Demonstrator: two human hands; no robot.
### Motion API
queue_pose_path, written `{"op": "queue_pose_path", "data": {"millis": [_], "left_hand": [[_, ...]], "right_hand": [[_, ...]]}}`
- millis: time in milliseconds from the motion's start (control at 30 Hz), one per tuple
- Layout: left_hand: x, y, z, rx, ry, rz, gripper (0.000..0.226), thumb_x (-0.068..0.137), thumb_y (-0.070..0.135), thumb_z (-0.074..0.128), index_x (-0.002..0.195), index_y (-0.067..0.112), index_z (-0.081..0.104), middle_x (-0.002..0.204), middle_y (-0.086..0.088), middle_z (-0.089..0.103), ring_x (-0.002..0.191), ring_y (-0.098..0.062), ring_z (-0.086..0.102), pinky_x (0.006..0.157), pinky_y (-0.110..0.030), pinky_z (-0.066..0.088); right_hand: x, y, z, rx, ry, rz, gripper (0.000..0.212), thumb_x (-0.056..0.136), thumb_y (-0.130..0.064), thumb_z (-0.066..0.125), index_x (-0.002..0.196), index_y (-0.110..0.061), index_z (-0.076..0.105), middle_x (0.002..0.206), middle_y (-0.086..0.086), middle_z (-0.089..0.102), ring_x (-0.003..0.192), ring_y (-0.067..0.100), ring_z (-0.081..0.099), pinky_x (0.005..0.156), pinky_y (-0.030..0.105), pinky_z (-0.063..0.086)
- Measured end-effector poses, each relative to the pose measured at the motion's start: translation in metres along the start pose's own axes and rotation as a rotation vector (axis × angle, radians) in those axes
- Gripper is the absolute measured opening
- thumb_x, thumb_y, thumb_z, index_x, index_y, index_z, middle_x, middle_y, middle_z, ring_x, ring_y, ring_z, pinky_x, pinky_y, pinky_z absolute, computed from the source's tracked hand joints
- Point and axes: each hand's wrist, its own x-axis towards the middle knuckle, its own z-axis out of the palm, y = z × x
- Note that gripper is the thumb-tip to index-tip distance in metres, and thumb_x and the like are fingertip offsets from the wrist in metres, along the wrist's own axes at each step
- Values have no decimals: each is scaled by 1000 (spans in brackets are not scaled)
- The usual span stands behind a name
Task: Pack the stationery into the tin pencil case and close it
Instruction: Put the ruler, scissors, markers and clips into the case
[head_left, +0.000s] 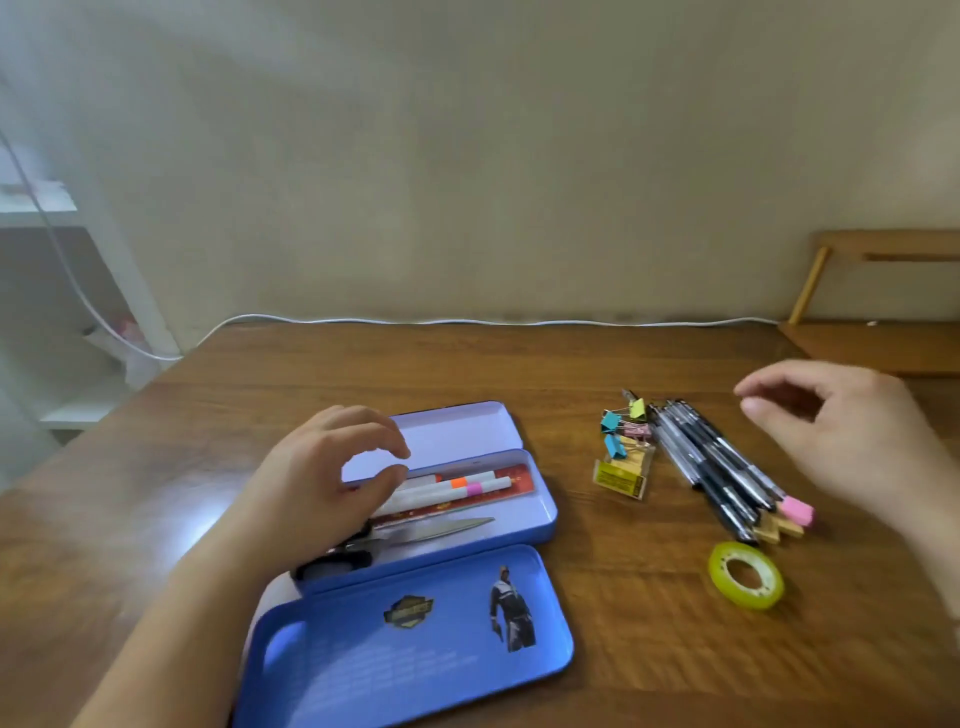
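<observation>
From my head camera I see the blue pencil case (457, 499) lying open on the surface (571, 374), in front of me and a little to the left. Its long side runs from near-left to far-right. Inside the tray there are already the white markers (452, 488), a red ruler (514, 480) and the scissors (415, 535). One lid part (410, 634) lies flat toward me, the other part (457, 431) lies away from me.

My left hand (332, 483) hovers over the left end of the tray, fingers loosely curved, holding nothing. My right hand (836, 431) is in the air at the right, also loosely curved and with nothing in it.

The things not yet packed lie to the right of the case: the bundle of pens (711, 462), the coloured clips (626, 423), a small yellow box (621, 475), a pink eraser (797, 510) and a roll of green tape (746, 574). The pens point from far-left to near-right, and they are just below my right hand, so I think this hand is the nearer one to take them.

The surface is brown wood. Behind it stands a plain beige wall (467, 182), with a white cable (467, 320) along the edge.
</observation>
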Motion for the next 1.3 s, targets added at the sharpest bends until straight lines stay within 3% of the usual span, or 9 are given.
{"op": "queue_pose_path", "data": {"millis": [100,233,333,533,667,767,933,1100,1300], "left_hand": [[10,45,10,20,72,154,19,88,34,60,91,21,73,96,12,67,90,-15,61,78,-33,48],[26,109,40,139,-189,404,12,88,33,63,93,25,71,100,10,67,91,-18,60,75,-36,51],[47,132,63,182,-265,332,16,88,34,59,98,28,70,104,10,65,94,-16,58,74,-36,53],[123,126,115,126,-287,-171,21,94,21,56,111,23,69,108,3,66,94,-17,63,76,-28,53],[146,115,143,14,-413,-420,25,89,35,68,108,20,68,94,3,66,74,-6,62,54,-19,51],[149,117,150,-19,-452,-444,29,82,33,77,106,22,66,88,8,63,71,-4,61,45,-12,43],[146,117,147,-84,-413,-485,26,77,26,83,92,26,62,97,0,70,80,-11,67,51,-17,46],[133,125,123,-162,-307,-469,22,78,15,79,94,21,66,86,3,71,78,-11,67,57,-19,52],[90,151,77,-737,-96,-495,19,79,3,76,74,20,71,62,2,66,52,-7,62,50,-18,50]], "right_hand": [[-3,31,0,-187,-285,93,35,78,-24,77,65,-51,58,70,-25,61,72,-3,55,61,28,45],[-5,50,-9,-254,-535,219,28,78,-31,77,67,-46,56,82,-22,59,77,-3,53,70,26,46],[-8,49,-4,-223,-469,223,15,84,-32,70,78,-41,59,83,-19,60,76,0,54,66,25,47],[-12,33,12,-174,-324,153,15,88,-36,64,103,-36,62,79,-16,61,64,1,60,50,22,42],[-12,32,11,-189,-253,131,19,89,-40,63,107,-37,62,82,-17,58,62,-1,56,46,18,37],[-11,32,8,-170,-209,135,19,89,-40,63,108,-38,63,76,-18,58,61,-2,55,44,17,35],[-9,32,5,-162,-199,131,20,90,-40,62,110,-37,62,78,-19,57,63,-1,54,45,17,35],[-12,27,2,-121,-169,79,21,91,-38,62,111,-33,64,82,-19,58,69,-1,54,49,16,37],[-27,-15,4,126,-80,-367,39,78,-48,67,113,-30,65,104,-16,62,95,4,54,75,19,48]]}}
